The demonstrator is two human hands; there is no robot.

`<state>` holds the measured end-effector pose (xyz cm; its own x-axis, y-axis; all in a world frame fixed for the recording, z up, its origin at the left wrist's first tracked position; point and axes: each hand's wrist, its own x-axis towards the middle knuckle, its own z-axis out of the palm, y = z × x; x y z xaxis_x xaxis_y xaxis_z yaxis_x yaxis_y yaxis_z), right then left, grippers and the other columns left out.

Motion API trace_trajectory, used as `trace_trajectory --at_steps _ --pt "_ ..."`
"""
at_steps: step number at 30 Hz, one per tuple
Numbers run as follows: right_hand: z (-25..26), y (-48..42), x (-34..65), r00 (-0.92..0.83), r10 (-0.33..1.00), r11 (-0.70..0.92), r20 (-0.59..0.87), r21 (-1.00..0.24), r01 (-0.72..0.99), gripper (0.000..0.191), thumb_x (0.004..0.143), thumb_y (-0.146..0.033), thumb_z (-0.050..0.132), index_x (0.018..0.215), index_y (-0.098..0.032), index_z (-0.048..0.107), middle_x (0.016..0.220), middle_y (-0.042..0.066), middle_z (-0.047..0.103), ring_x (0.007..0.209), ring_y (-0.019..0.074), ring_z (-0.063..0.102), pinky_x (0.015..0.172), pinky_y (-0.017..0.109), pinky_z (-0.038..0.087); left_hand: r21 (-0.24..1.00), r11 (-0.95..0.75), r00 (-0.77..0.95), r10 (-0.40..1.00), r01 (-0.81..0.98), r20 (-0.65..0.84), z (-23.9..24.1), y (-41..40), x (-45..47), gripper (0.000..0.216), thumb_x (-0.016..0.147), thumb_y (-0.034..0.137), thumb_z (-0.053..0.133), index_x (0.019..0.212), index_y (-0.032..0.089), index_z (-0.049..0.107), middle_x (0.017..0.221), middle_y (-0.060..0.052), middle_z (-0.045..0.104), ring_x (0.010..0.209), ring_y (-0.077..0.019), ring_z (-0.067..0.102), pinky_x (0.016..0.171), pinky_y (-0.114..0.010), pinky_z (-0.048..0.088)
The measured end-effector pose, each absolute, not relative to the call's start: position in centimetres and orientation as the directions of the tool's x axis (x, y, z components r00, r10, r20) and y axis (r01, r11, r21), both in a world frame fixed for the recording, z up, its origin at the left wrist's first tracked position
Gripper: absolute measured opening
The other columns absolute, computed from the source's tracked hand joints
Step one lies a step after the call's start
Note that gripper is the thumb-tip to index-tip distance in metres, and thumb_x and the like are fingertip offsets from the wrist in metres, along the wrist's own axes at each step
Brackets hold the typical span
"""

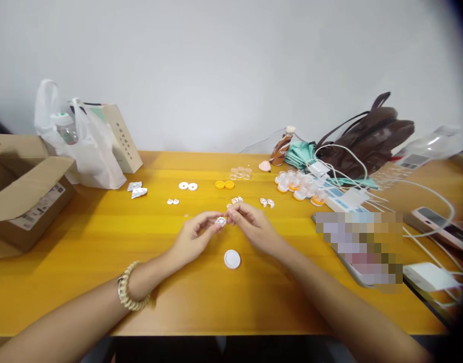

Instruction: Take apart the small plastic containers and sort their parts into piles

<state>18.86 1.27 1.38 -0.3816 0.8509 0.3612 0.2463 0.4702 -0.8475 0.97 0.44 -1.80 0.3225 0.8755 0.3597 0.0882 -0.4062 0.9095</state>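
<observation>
A small white plastic piece (220, 221) with dark specks or holes is pinched between the thumb and fingers of my left hand (195, 236). Close beside it, my right hand (252, 226) has its thumb and fingertips pressed together; what they grip is too small to make out. On the table below lies a round white disc (232, 259). Behind my right hand are similar white perforated pieces (237, 200), with more white pieces (267, 202) to the right. Two white rings (188, 186), two yellow caps (224, 185) and two small white parts (173, 201) sit farther back.
Clear rings (241, 173) and a pink cone (264, 166) lie at the back. Right are orange-rimmed clear containers (300, 193), a bottle (282, 146), a brown bag (375, 136), cables and a blurred phone (357, 252). Left stand a cardboard box (30, 196) and plastic bag (91, 151).
</observation>
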Motion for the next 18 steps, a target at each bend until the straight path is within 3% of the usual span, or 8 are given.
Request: trace_trajectory --at_steps 3,7,13,18 --pt "0.0 1.1 18.4 -0.38 0.865 0.403 0.328 -0.905 0.135 0.017 0.087 -0.035 0.049 0.086 -0.021 0.058 0.075 0.0 0.062 0.072 0.0133 0.059 0.07 0.028 0.048 0.946 -0.322 0.328 0.891 -0.028 0.313 -1.9 0.4 1.2 0.021 0.085 0.03 0.058 0.099 0.015 0.055 0.085 -0.006 0.066 0.078 -0.013 0.063 0.076 -0.027 0.051" --pt "-0.9 0.1 18.0 -0.308 0.886 0.399 0.346 -0.908 0.129 0.014 0.082 -0.033 0.058 0.087 -0.021 0.06 0.076 0.001 0.064 0.072 0.0136 0.06 0.072 0.03 0.049 0.948 -0.313 0.306 0.898 -0.059 0.316 -1.8 0.4 1.3 0.022 0.083 0.03 0.061 0.096 0.016 0.051 0.083 -0.004 0.065 0.077 -0.0116 0.062 0.076 -0.025 0.05" --pt "-0.9 -0.5 17.8 -0.259 0.907 0.353 0.333 -0.935 0.035 0.014 0.08 -0.034 0.06 0.084 -0.021 0.056 0.075 0.001 0.063 0.072 0.0133 0.061 0.073 0.029 0.049 0.93 -0.333 0.326 0.906 0.153 0.271 -1.6 0.3 0.9 0.02 0.086 0.032 0.054 0.081 0.014 0.061 0.076 -0.003 0.065 0.072 -0.0115 0.059 0.071 -0.023 0.048" --pt "-0.6 -0.3 17.9 -0.26 0.905 0.372 0.337 -0.923 0.098 0.012 0.08 -0.032 0.058 0.084 -0.021 0.059 0.072 0.0 0.064 0.069 0.0132 0.062 0.072 0.029 0.049 0.903 -0.366 0.296 0.909 0.226 0.294 -1.8 0.4 0.9 0.023 0.086 0.034 0.053 0.081 0.014 0.065 0.07 -0.002 0.065 0.066 -0.0122 0.059 0.063 -0.023 0.049"
